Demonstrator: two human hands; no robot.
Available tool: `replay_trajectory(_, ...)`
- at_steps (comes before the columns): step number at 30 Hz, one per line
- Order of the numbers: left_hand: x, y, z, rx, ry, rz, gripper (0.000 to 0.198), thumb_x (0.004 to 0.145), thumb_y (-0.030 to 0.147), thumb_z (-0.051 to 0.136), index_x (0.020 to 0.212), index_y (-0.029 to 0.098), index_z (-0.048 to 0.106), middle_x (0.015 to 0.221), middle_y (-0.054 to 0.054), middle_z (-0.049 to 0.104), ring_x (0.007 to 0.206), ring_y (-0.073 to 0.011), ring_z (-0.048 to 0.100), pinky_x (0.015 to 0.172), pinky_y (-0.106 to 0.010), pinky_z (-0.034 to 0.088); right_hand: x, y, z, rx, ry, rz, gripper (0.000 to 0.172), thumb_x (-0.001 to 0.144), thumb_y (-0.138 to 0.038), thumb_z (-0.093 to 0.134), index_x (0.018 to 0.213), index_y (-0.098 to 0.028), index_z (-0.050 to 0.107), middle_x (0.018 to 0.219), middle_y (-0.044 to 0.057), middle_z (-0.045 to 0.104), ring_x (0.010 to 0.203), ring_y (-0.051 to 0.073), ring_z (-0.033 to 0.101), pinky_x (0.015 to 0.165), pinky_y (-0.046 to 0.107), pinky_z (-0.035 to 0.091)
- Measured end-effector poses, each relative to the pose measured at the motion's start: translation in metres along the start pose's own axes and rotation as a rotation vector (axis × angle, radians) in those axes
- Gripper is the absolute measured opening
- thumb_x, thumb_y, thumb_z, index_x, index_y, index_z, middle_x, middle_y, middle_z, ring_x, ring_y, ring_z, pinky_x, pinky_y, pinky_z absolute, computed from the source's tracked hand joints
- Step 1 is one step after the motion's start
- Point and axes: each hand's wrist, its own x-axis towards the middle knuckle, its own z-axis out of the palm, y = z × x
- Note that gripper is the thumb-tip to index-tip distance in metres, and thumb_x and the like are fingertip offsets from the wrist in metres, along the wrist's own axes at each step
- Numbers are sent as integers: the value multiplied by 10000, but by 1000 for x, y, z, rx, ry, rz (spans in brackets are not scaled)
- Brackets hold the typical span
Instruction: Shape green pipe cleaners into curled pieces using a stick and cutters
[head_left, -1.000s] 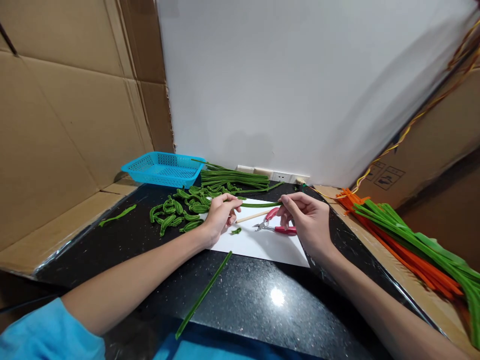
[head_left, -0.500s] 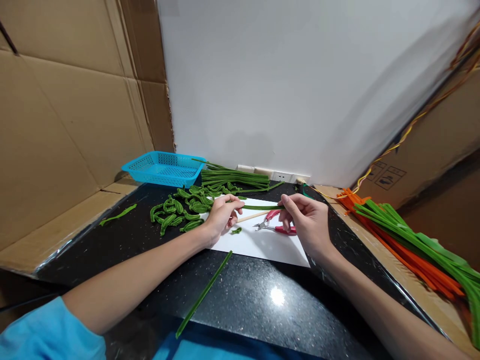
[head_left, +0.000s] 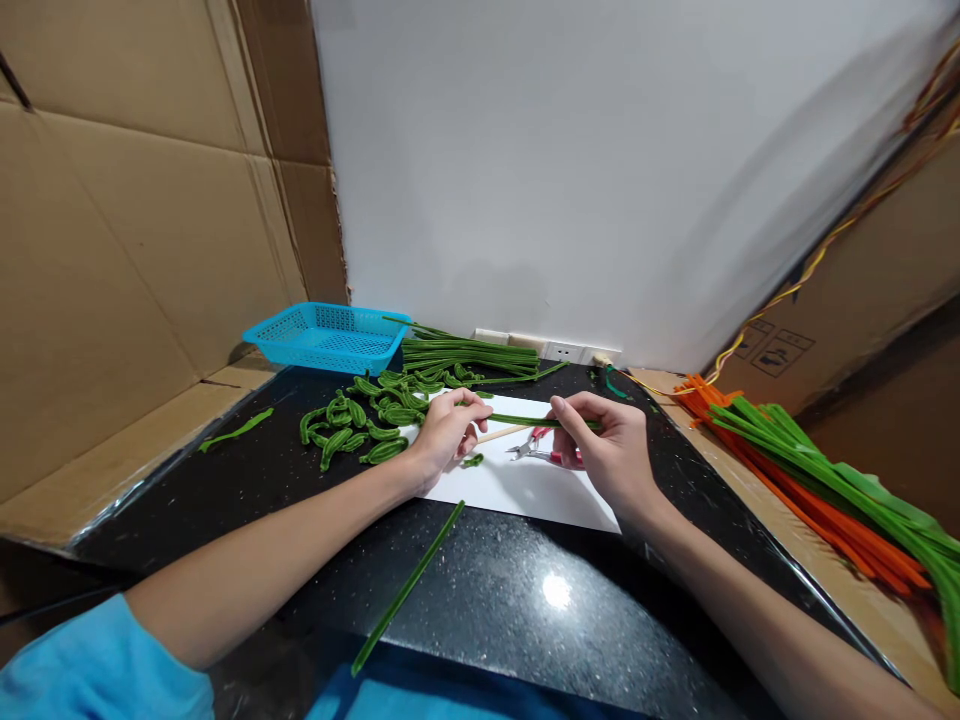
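Observation:
A green pipe cleaner (head_left: 521,420) is stretched level between my two hands above a white sheet (head_left: 517,496). My left hand (head_left: 450,428) pinches its left end, and my right hand (head_left: 600,440) grips it farther right, a short tip showing past the fingers. Beneath lie red-handled nippers (head_left: 523,449), partly hidden by my right hand, and a pale wooden stick (head_left: 501,433). A small curled green piece (head_left: 473,460) rests on the sheet near my left hand. Left of that hand is a pile of bent green pipe-cleaner shapes (head_left: 349,418).
A blue basket (head_left: 330,352) stands at the back left beside a bundle of straight green pipe cleaners (head_left: 469,355). One loose green pipe cleaner (head_left: 409,588) crosses the front edge. Orange strips (head_left: 817,510) and bright green strips (head_left: 832,480) lie at right on cardboard.
My right hand has slid slightly left along the pipe cleaner, closer to my left hand, so its tip now shows beyond the fingers. My left hand has hardly moved.

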Motion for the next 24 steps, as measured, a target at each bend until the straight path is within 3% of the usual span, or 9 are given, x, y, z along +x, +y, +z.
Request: replay_trajectory(24, 0, -2, 2, 69, -71, 13, 130, 858, 176, 633, 789, 189, 523, 610, 41, 577, 315, -23, 373, 314, -165, 194, -3, -2, 3, -90, -133, -24, 399, 923, -511, 662, 713, -173, 632, 539, -4, 597, 435, 101, 493, 442, 231, 388)
